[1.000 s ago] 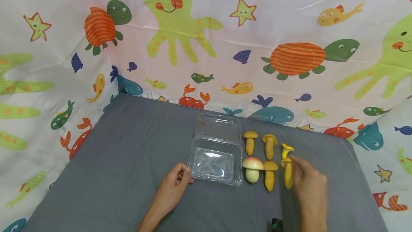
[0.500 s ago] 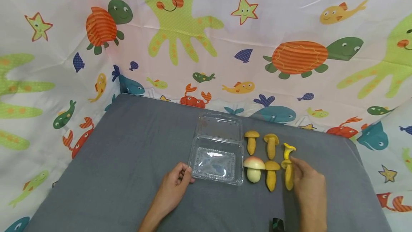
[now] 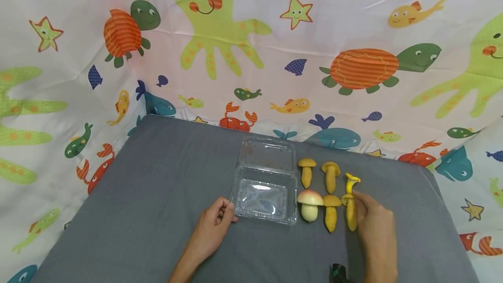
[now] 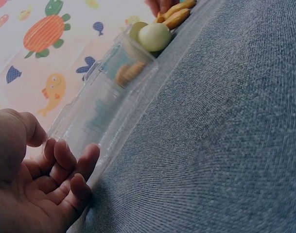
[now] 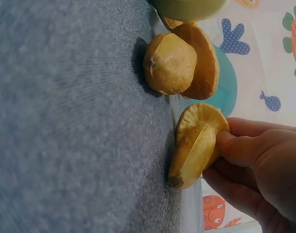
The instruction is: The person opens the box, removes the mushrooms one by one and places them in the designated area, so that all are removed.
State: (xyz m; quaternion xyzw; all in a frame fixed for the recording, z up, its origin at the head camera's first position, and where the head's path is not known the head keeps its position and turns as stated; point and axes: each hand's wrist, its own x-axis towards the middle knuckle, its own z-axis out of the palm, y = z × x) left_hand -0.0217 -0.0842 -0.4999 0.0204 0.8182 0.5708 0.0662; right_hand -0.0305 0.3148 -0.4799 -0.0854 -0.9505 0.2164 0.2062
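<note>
My left hand (image 3: 210,228) pinches the near left corner of a clear plastic clamshell box (image 3: 262,198), whose lid (image 3: 267,155) is folded back away from me. To the right of the box, my right hand (image 3: 376,228) grips a yellow-brown toy mushroom (image 3: 351,216) by its cap between thumb and fingers. In the right wrist view this mushroom (image 5: 194,150) lies stem toward the cloth, close beside another brown mushroom (image 5: 169,65). A bright yellow trumpet-shaped mushroom (image 3: 351,181) sits just beyond the held one.
Between box and right hand lie a red-capped mushroom (image 3: 309,206) and a brown mushroom (image 3: 331,215). Two more, a left brown mushroom (image 3: 306,171) and a right brown mushroom (image 3: 330,176), form the back row. A dark object (image 3: 338,272) is at the front edge. Patterned curtain (image 3: 251,56) hangs behind.
My right hand and the mushroom it holds have shifted slightly left. The left hand keeps its hold on the box corner, and the other mushrooms stay in place.
</note>
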